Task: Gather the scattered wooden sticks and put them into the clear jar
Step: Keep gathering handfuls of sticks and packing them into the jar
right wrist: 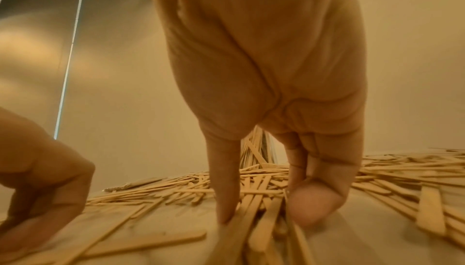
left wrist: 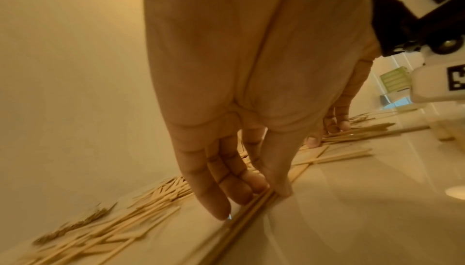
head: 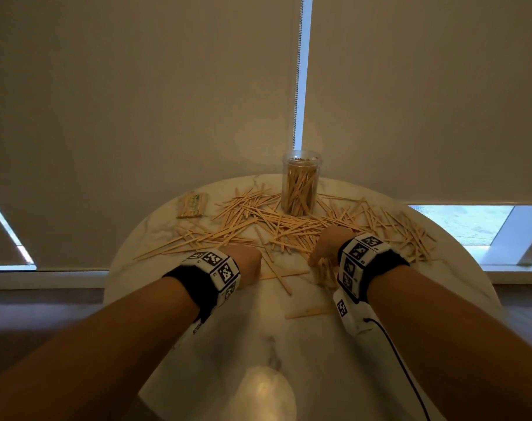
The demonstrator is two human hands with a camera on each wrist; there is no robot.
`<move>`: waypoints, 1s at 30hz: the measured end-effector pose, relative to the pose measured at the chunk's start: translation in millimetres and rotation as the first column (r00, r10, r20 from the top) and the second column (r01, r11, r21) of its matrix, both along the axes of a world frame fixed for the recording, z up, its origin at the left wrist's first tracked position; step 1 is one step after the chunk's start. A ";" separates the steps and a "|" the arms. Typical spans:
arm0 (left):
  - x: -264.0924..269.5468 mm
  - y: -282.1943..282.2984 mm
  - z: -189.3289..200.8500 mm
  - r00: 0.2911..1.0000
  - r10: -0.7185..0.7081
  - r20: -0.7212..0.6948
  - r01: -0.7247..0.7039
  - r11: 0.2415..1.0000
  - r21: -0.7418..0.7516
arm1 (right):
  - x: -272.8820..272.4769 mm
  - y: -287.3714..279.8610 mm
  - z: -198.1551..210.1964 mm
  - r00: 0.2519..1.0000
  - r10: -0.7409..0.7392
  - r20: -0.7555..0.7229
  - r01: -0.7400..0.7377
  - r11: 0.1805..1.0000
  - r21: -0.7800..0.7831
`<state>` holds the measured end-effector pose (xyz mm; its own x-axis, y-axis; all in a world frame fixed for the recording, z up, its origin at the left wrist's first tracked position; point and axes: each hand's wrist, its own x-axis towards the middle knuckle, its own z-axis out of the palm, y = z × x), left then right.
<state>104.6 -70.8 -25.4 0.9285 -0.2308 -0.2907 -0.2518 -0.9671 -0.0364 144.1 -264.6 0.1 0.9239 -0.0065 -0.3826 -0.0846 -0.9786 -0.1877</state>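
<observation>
Both hands down on table (head: 289,344): left hand (left wrist: 226,110) pinches sticks (head: 258,217), right hand (right wrist: 271,90) grips a bundle. Jar (head: 301,183) stands beyond, among the sticks.

Wooden sticks (head: 292,226): pale, flat, thin, strewn criss-cross across frame centre, w/ a few strays lower centre. Clear jar (head: 300,184): upright, open-topped, above centre amid the pile, already approx. full of sticks standing on end.

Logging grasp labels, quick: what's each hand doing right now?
Left hand: fingers and thumb pinching a few wooden sticks on the table.
Right hand: gripping a bundle of sticks.
</observation>
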 end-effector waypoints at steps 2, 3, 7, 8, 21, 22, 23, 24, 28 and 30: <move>-1.4 -1.2 -1.3 1.000 -0.012 0.020 0.012 1.000 0.021 | 0.1 1.4 0.1 1.000 -0.002 -0.019 0.002 1.000 0.015; -1.7 -1.5 -1.7 1.000 -0.014 0.021 0.013 0.999 0.029 | 0.3 2.0 0.4 1.000 0.001 -0.027 -0.001 1.000 0.017; -1.7 -2.4 -2.2 1.000 -0.011 0.014 0.011 0.999 0.040 | -1.4 7.4 1.7 0.997 0.067 -0.025 -0.068 0.996 -0.051; -2.7 -3.2 -2.2 1.000 -0.014 0.017 0.013 0.999 0.045 | -2.4 8.7 1.7 0.996 0.082 -0.021 -0.084 0.994 -0.072; -6.0 -2.9 -2.4 0.996 -0.011 0.091 0.001 0.994 0.109 | -15.1 18.7 -11.2 0.964 0.233 0.125 -0.191 0.940 -0.283; -6.0 -2.8 -3.7 0.994 -0.005 0.110 -0.007 0.994 0.106 | -16.1 18.2 -11.9 0.963 0.234 0.133 -0.190 0.941 -0.279; -6.5 -2.4 -4.1 0.992 0.011 0.125 -0.023 0.995 0.097 | -16.9 17.8 -11.8 0.963 0.229 0.139 -0.184 0.944 -0.274; -7.2 -1.8 -3.6 0.991 0.036 0.129 -0.046 0.996 0.080 | -17.8 17.2 -11.7 0.963 0.227 0.147 -0.182 0.946 -0.267; -6.1 2.0 -5.4 0.987 0.122 0.109 -0.120 0.993 -0.024 | -20.4 8.1 -11.7 0.972 0.177 0.155 -0.154 0.976 -0.154; -4.4 4.3 -5.8 0.978 0.177 0.110 -0.167 0.981 -0.102 | -19.8 0.9 -12.5 0.979 0.146 0.141 -0.138 0.988 -0.069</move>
